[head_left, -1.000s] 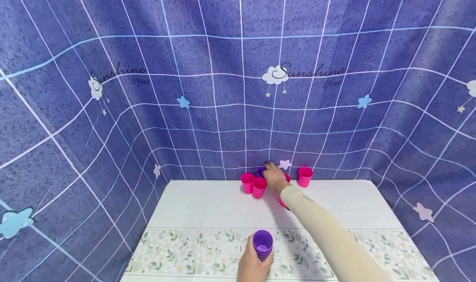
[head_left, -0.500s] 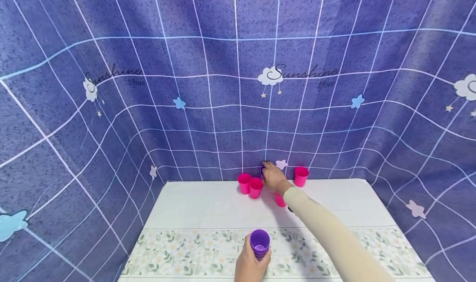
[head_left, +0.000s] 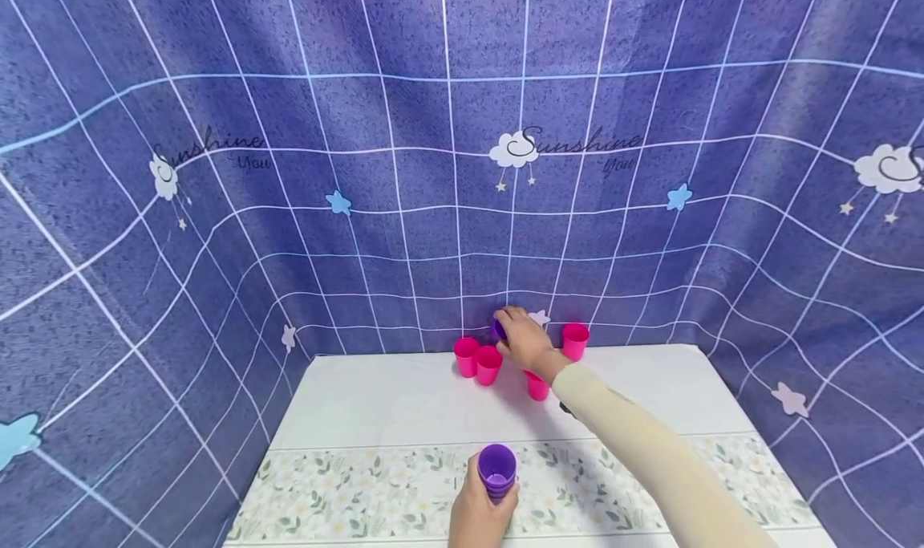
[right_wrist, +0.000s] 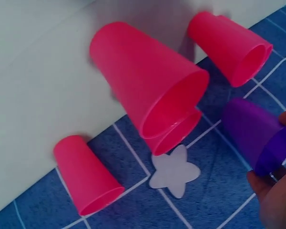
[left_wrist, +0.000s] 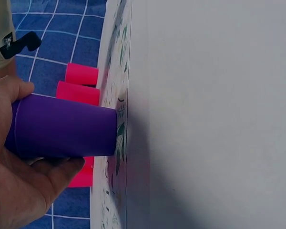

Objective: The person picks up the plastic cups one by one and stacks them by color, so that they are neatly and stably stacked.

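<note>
My left hand (head_left: 480, 509) grips a short stack of purple cups (head_left: 497, 469) near the table's front, mouths up. In the left wrist view the outer purple cup (left_wrist: 66, 126) lies between thumb and fingers. At the back of the table my right hand (head_left: 527, 341) holds a single purple cup (right_wrist: 255, 133) by its rim, thumb and fingers on opposite sides. Two pink cups (head_left: 466, 358) stand side by side just left of that hand. A nearer pink cup (right_wrist: 143, 78) stands beside the right forearm, with another pink cup (right_wrist: 183, 131) partly hidden behind it.
Farther right along the back edge stands a lone pink cup (head_left: 575, 341). The white table (head_left: 390, 399) has a flowered band (head_left: 346, 492) across its front. A blue gridded curtain (head_left: 404, 291) closes off the back and sides.
The right hand and its purple cup have risen slightly behind the pink cups. The left hand still holds its stack. The whole head view has shifted a little.
</note>
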A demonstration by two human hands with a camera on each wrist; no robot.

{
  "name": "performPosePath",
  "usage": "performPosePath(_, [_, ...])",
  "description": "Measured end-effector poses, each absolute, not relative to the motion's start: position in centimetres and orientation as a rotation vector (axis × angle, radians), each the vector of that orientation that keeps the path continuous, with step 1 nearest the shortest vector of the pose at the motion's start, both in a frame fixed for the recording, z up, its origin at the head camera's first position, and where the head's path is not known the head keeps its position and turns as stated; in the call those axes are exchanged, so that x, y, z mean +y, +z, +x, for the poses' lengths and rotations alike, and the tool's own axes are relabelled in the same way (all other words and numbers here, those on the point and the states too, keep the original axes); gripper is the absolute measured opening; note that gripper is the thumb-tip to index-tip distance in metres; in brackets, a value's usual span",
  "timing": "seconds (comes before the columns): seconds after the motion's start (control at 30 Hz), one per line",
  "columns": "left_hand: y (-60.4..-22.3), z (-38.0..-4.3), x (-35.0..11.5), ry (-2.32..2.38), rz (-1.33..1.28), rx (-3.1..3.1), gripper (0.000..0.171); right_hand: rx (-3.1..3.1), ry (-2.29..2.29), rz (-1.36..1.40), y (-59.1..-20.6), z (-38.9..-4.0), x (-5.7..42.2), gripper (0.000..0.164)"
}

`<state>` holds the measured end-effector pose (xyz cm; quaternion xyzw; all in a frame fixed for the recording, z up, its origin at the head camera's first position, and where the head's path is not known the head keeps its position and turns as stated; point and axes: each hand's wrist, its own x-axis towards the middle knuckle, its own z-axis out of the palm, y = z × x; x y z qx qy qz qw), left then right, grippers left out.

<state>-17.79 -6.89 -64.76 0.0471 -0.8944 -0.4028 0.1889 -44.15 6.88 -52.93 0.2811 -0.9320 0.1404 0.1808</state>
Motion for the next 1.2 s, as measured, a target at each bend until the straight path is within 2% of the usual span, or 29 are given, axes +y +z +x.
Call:
performPosePath(0.1, [-64.7,-17.8,-7.0,-1.140,0.138,-2.525,0.075,-2.661,0.360,0.789,-52.5,-43.6,6.7,0.063])
performPosePath(0.67, [-64.4,-17.8,-7.0,-1.139,0.109,-2.538,0.075,-2.566,0.435,0.781,-50.0,-39.6,6.3,0.054])
performPosePath(1.2, [-64.2,-17.6,-6.8,-1.125,0.099,-2.515,0.075,-2.379,0.505,0.895,-50.3,-34.7,6.1,0.051])
